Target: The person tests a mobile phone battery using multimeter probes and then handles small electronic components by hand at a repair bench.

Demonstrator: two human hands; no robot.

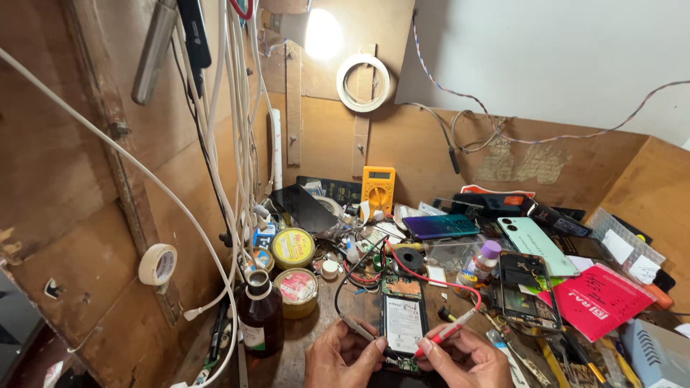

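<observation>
An opened phone [403, 316] lies face down on the workbench with its back cover off, showing a white battery and a circuit board. My left hand [343, 356] pinches a black meter probe [357, 328] whose tip points at the phone's lower end. My right hand [467, 359] holds a red probe [447, 333], tip also at the lower end of the phone. Black and red leads run up toward a yellow multimeter [378, 188] leaning against the back wall.
A brown glass bottle [260, 314] and two round tins [293, 247] stand left of the phone. Other phones [536, 243], a red booklet [598, 300], a small bottle [484, 260] and tools crowd the right side. White cables [237, 129] hang along the left wall.
</observation>
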